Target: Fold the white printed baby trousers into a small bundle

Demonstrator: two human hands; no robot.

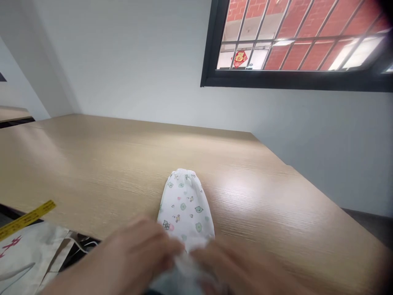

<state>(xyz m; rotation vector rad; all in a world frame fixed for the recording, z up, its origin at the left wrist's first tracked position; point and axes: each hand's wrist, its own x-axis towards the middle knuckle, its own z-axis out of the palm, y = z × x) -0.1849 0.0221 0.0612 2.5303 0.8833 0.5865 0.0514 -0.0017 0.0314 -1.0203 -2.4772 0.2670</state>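
Note:
A white cloth sleeve (187,209) printed with small green and pink animal figures lies on the table, its gathered, elastic-looking end pointing away from me. At its near end, my left hand (144,250) comes in from the lower left with fingers bent and closed on the cloth. From the lower right, my right hand (233,266) closes on the same end, close beside the left. Both hands are smeared by motion, so the fingertips are not sharp. Between them the fabric bunches up, and its nearest part is blurred at the bottom of the view.
The wooden table (123,164) reaches back to a white wall (138,61) with a barred window (294,41). At the lower left are a yellow tape measure (27,219), a pale cloth bag with red marks (27,250) and a white cable (78,245).

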